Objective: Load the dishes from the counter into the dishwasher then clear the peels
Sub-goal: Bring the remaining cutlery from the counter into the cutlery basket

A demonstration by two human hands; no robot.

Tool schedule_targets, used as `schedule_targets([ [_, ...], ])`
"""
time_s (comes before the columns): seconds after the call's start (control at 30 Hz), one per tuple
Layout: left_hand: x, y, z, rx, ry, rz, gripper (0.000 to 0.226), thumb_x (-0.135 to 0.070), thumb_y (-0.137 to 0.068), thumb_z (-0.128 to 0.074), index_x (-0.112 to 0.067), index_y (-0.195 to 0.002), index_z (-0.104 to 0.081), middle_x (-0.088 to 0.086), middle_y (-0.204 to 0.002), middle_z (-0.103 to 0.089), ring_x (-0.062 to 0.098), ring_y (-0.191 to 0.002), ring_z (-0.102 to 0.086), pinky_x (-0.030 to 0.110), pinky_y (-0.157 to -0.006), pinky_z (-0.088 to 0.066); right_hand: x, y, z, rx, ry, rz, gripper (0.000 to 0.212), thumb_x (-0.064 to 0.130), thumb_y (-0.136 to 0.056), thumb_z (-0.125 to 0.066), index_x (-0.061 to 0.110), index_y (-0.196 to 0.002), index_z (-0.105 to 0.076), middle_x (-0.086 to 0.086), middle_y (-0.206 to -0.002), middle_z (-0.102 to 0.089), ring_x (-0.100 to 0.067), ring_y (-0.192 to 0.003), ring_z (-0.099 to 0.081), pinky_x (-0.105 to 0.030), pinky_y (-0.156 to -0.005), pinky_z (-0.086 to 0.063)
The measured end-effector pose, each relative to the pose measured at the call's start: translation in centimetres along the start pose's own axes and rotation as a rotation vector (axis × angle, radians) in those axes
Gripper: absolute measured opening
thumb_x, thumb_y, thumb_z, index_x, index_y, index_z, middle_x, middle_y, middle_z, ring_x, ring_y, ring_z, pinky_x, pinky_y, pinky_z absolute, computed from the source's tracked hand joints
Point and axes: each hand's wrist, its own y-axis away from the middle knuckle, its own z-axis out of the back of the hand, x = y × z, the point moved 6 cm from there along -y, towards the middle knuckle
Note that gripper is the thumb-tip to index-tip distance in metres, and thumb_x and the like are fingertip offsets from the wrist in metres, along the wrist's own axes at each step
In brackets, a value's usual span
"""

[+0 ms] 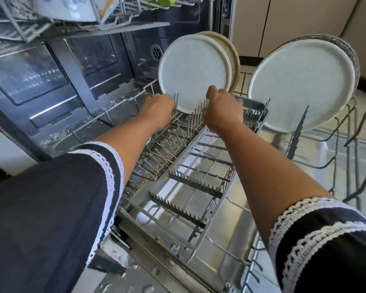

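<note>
A pale speckled plate point(193, 70) stands upright among the tines at the far end of the lower dishwasher rack point(201, 142), with a beige plate point(234, 58) right behind it. My left hand point(159, 111) grips the plate's lower left edge. My right hand point(222, 111) grips its lower right edge, thumb raised against the face. Another large pale plate point(302, 81) stands upright on the right side of the rack, with a dark-rimmed plate point(350, 49) behind it.
The upper rack point(76, 20) hangs overhead at top left, holding a white patterned dish point(66, 7) and a green item point(159, 0). Rows of free tines fill the near part of the lower rack. The open dishwasher door point(224, 246) lies beneath. Cabinets point(294, 17) stand behind.
</note>
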Motion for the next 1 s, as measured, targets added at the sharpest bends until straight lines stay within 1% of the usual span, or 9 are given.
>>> schedule_targets([
  [0.1, 0.2, 0.4, 0.4, -0.094, 0.047, 0.028, 0.021, -0.006, -0.091, -0.051, -0.006, -0.109, -0.062, 0.013, -0.115, -0.051, 0.033, -0.106, -0.049, 0.044, -0.084, -0.044, -0.4, 0.2, 0.8, -0.023, 0.068, -0.009, 0.042, 0.036, -0.098, -0.05, 0.016, -0.133, -0.043, -0.011, -0.132, -0.052, -0.032, -0.125, -0.047, -0.049, -0.11, -0.027],
  [0.17, 0.4, 0.7, 0.5, -0.116, 0.062, 0.056, 0.027, -0.013, -0.091, -0.055, -0.008, -0.117, -0.059, 0.012, -0.124, -0.047, 0.032, -0.117, -0.042, 0.047, -0.095, -0.041, -0.6, 0.5, 1.5, -0.038, 0.111, -0.017, 0.043, 0.04, -0.099, -0.047, 0.016, -0.135, -0.042, -0.011, -0.137, -0.048, -0.032, -0.13, -0.042, -0.051, -0.111, -0.025],
  [0.27, 0.7, 0.8, 0.9, -0.165, 0.101, 0.094, 0.041, -0.032, -0.093, -0.058, -0.013, -0.129, -0.053, 0.012, -0.141, -0.04, 0.034, -0.139, -0.025, 0.054, -0.114, -0.023, -1.1, 0.8, 2.3, -0.048, 0.15, -0.03, 0.046, 0.044, -0.099, -0.042, 0.017, -0.137, -0.041, -0.012, -0.143, -0.041, -0.032, -0.136, -0.035, -0.053, -0.115, -0.018],
  [0.37, 0.4, 1.2, 1.6, -0.224, 0.128, 0.107, 0.057, -0.046, -0.096, -0.047, -0.018, -0.144, -0.038, 0.009, -0.159, -0.02, 0.029, -0.149, -0.003, 0.052, -0.118, -0.002, -1.5, 1.1, 2.7, -0.047, 0.196, -0.02, 0.051, 0.049, -0.1, -0.035, 0.018, -0.14, -0.038, -0.012, -0.149, -0.033, -0.03, -0.143, -0.024, -0.055, -0.118, -0.007],
  [0.47, -0.9, 2.2, 2.9, -0.312, 0.126, 0.061, 0.069, -0.057, -0.098, -0.025, -0.019, -0.154, -0.012, 0.006, -0.163, 0.001, 0.024, -0.149, 0.008, 0.049, -0.119, 0.004, -2.0, 1.4, 3.4, -0.03, 0.18, -0.015, 0.061, 0.055, -0.1, -0.027, 0.017, -0.147, -0.027, -0.013, -0.159, -0.016, -0.029, -0.149, -0.003, -0.051, -0.12, 0.0],
  [0.57, -2.6, 3.0, 4.6, -0.371, 0.091, -0.005, 0.071, -0.058, -0.099, -0.011, -0.015, -0.154, 0.002, 0.008, -0.162, 0.007, 0.023, -0.149, 0.008, 0.047, -0.12, 0.003, -2.5, 1.5, 4.4, -0.017, 0.194, -0.033, 0.075, 0.06, -0.098, -0.015, 0.013, -0.155, -0.001, -0.011, -0.162, 0.012, -0.024, -0.149, 0.015, -0.044, -0.121, 0.006],
  [0.63, -3.0, 3.4, 5.6, -0.39, 0.086, -0.006, 0.071, -0.055, -0.099, -0.007, -0.011, -0.153, 0.005, 0.01, -0.162, 0.007, 0.023, -0.149, 0.008, 0.045, -0.121, 0.001, -2.3, 1.7, 5.3, -0.044, 0.169, -0.031, 0.074, 0.058, -0.099, -0.009, 0.011, -0.154, 0.009, -0.008, -0.16, 0.02, -0.02, -0.148, 0.019, -0.042, -0.121, 0.007],
  [0.8, -3.3, 4.6, 7.2, -0.431, 0.175, 0.017, 0.063, -0.038, -0.101, -0.011, -0.006, -0.152, 0.006, 0.015, -0.161, 0.007, 0.025, -0.149, 0.008, 0.042, -0.122, 0.0, -1.8, 2.5, 8.0, -0.185, 0.084, -0.005, 0.062, 0.041, -0.103, -0.009, 0.008, -0.154, 0.006, -0.008, -0.161, 0.017, -0.02, -0.149, 0.016, -0.039, -0.122, 0.003],
  [1.0, -2.7, 5.6, 10.1, -0.482, 0.178, 0.039, 0.061, -0.032, -0.102, -0.016, -0.006, -0.152, 0.009, 0.014, -0.161, 0.008, 0.024, -0.149, 0.009, 0.041, -0.122, 0.0, 0.1, 4.0, 10.3, -0.266, 0.082, -0.034, 0.06, 0.034, -0.103, -0.013, 0.008, -0.154, 0.008, -0.009, -0.161, 0.017, -0.02, -0.148, 0.016, -0.037, -0.122, 0.005],
])
